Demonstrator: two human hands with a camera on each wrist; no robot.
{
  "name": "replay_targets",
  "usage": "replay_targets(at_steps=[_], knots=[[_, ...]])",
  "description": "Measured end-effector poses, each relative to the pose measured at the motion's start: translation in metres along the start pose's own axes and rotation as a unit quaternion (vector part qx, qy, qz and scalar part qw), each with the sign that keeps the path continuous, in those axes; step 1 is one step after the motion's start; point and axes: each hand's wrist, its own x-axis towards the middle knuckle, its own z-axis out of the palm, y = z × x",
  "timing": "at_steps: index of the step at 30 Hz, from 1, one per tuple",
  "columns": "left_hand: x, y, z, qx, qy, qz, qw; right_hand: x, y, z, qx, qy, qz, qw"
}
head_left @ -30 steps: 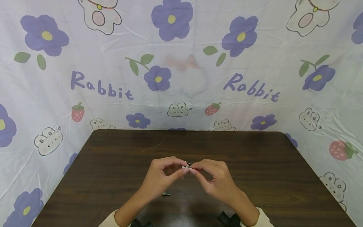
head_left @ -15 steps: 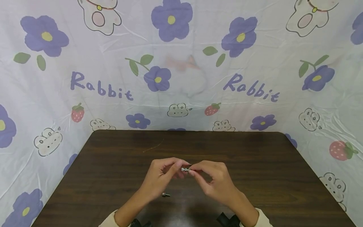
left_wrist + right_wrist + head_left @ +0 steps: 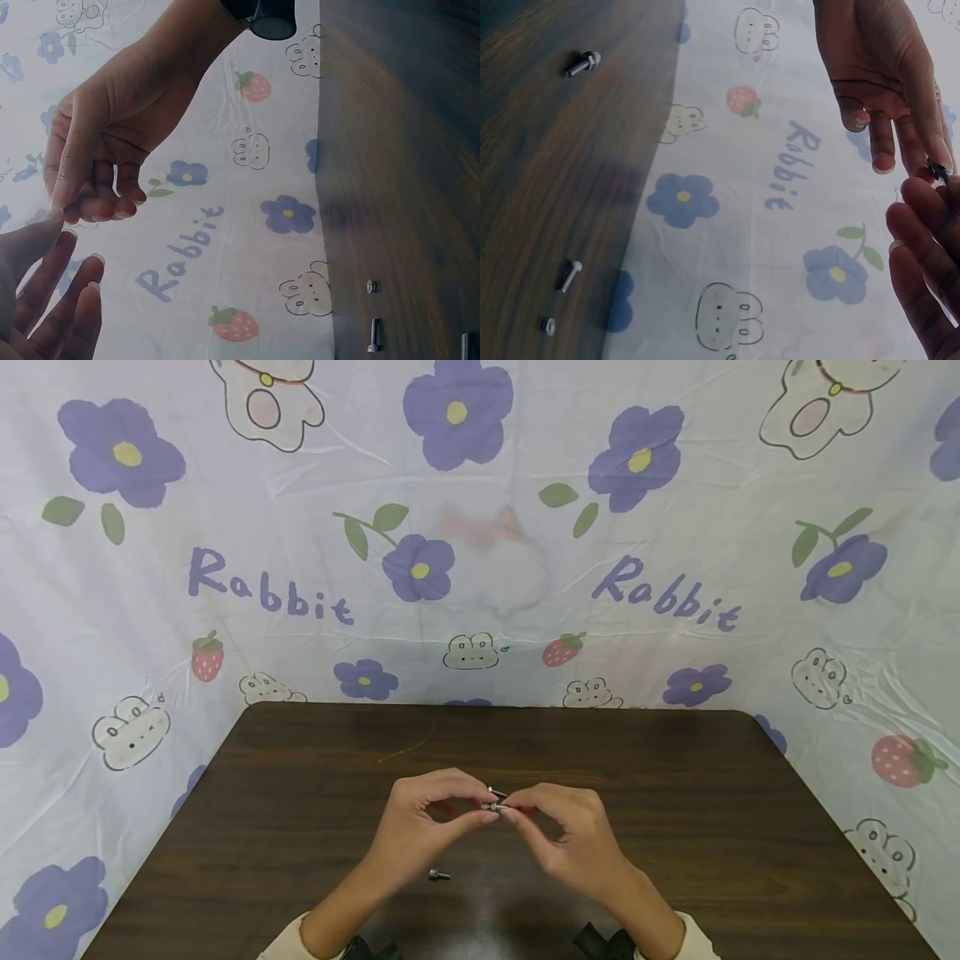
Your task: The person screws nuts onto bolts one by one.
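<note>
Above the middle of the table, a small metal bolt [image 3: 492, 807] is held level between both hands. My left hand [image 3: 427, 822] pinches its left end between thumb and forefinger. From the right, my right hand [image 3: 573, 827] pinches the other end with thumb and fingertips. A wider collar shows along the bolt; whether it is a nut is too small to tell. In the right wrist view the held bolt [image 3: 937, 169] is dark and mostly covered by fingers. A loose bolt [image 3: 570, 275] lies on the table beside a nut [image 3: 548, 325].
On the dark wooden table [image 3: 675, 793], another bolt [image 3: 440, 875] lies nearer to me, with a nut-like ring on it in the right wrist view. A printed cloth [image 3: 480, 602] stands behind and at both sides.
Half a second ago my left thumb was raised, baring the bolt's left end. Now it is lowered against the bolt again. My right hand has barely moved.
</note>
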Motion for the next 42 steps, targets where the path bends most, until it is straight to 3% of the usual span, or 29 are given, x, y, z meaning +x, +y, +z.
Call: replay_targets(at_steps=[20, 31, 42], knots=[[-0.0005, -0.0026, -0.0011, 0.010, -0.016, -0.054, 0.9983, -0.0001, -0.0015, 0.0016, -0.007, -0.002, -0.007, 0.9999], [0.0010, -0.0020, -0.0025, 0.000, -0.016, -0.011, 0.9998, 0.0018, -0.0004, -0.0016, -0.009, 0.007, -0.010, 0.9999], [0.0002, -0.0005, 0.0024, 0.007, -0.027, -0.041, 0.9988, 0.0021, -0.0004, -0.0021, -0.009, 0.005, -0.012, 0.9999]])
